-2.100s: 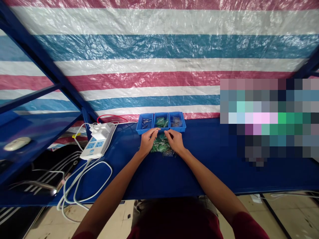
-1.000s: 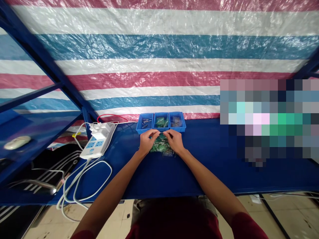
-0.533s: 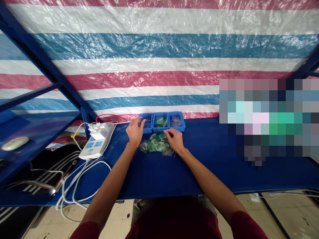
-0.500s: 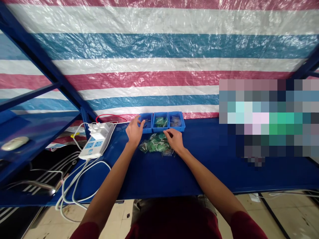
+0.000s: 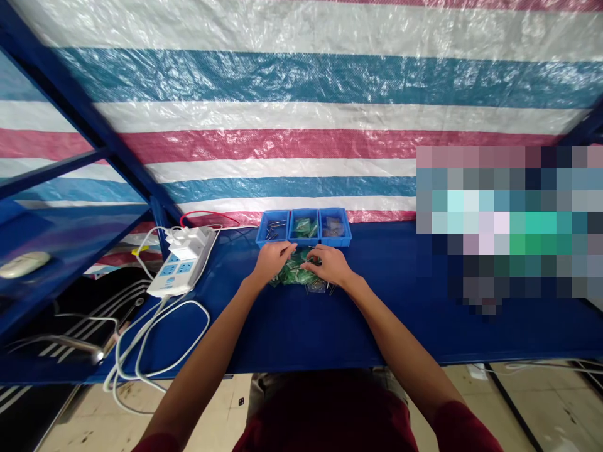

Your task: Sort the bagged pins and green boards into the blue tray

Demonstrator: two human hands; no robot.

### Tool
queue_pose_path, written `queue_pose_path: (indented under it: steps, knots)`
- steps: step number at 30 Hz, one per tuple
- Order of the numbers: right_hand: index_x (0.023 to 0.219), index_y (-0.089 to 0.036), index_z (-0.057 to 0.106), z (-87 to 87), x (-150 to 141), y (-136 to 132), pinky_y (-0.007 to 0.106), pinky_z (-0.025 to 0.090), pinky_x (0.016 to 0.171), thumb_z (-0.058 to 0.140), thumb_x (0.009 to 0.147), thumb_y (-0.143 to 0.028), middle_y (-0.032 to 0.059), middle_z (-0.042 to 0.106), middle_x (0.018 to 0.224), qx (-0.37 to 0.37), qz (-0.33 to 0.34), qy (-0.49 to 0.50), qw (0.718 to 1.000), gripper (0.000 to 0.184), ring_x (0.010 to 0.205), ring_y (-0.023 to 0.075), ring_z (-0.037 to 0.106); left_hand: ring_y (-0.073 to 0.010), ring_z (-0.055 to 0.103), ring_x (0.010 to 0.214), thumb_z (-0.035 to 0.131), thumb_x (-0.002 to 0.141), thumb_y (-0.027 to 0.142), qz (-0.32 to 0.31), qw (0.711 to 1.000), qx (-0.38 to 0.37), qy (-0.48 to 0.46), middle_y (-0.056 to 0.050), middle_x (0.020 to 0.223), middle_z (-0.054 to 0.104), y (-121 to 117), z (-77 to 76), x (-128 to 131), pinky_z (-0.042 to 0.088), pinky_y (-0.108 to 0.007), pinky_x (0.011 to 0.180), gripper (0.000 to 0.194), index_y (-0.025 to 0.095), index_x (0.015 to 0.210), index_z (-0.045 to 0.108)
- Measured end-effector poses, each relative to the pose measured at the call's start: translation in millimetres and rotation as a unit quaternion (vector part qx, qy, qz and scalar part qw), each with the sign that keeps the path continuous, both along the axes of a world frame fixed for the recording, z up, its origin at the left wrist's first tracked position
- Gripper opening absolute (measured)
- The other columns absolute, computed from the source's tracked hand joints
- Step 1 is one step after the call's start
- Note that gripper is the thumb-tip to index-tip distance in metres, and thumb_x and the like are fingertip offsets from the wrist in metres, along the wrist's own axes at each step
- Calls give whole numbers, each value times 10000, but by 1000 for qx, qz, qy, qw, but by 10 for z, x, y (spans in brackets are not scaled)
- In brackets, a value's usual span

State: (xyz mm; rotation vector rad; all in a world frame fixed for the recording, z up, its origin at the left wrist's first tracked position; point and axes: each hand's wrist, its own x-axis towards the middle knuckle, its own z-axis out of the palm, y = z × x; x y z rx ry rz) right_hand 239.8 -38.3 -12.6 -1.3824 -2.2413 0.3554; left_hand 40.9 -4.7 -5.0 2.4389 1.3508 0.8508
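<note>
A mixed pile of small green and clear plastic packets point(image 5: 296, 274) lies on the blue table, partly covered by my hands. At the pile's upper left, my left hand point(image 5: 273, 262) has its thumb and fingertips pressed together; whatever may be between them is too small to make out. Over the right side of the pile, my right hand point(image 5: 330, 265) curves downward, its thumb and forefinger apart around the packets. Just behind stand three joined blue bins: the left bin point(image 5: 259, 236) has thin metal pieces, the middle bin point(image 5: 305, 241) green packets, the right bin point(image 5: 347, 233) clear packets.
A white power strip point(image 5: 181, 270) with plugged-in adapters and looped white cables point(image 5: 141, 351) lies to the left. A striped plastic sheet point(image 5: 282, 147) hangs behind the blue table point(image 5: 301, 333). Blue frame posts point(image 5: 94, 125) stand at left. A pixelated patch hides the right side.
My left hand has moved from the left bin toward the pile, its fingers closing together. My right hand has shifted slightly down over the packets, its thumb and forefinger parting.
</note>
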Motion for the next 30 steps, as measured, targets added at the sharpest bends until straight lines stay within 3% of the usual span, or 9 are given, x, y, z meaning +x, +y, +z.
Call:
queue_pose_path:
  steps: [3,6,12,21,30]
  knots:
    - [886,-196,678,10,19,-2,239,328,620,702,792,-445,20,635,852,-9,49,-5,999,267,748,142,578,-183,663,770,435,935,366,-37,999,36,-11,-48,843,732,-7,-99,-43,467,-265,738,335,175,830,688]
    - [868,-203,679,-8,19,4,236,306,603,738,768,-367,7,633,818,-20,72,-25,997,201,728,144,571,-196,679,873,445,933,323,-25,996,70,-43,-64,952,735,12,-139,-60,489,-284,811,287,177,946,692]
    - [818,-193,678,-87,-16,27,238,310,610,678,824,-259,15,644,838,-1,87,-24,996,66,741,137,578,-194,691,845,475,922,300,-33,994,89,-50,-59,920,740,12,-167,-30,518,-292,785,254,181,949,697]
    - [840,-183,672,-87,-17,32,240,341,657,612,851,-180,25,650,864,-6,76,-18,997,62,777,143,584,-196,696,858,483,922,275,-46,993,90,-55,-64,941,742,0,-196,-9,526,-305,803,236,179,955,697]
    - [887,-198,660,-42,-28,3,243,332,646,637,847,-251,20,631,919,-26,77,-55,995,70,804,149,591,-196,697,859,498,916,272,-45,993,93,-58,-60,937,742,6,-212,-11,525,-301,797,221,183,956,697]
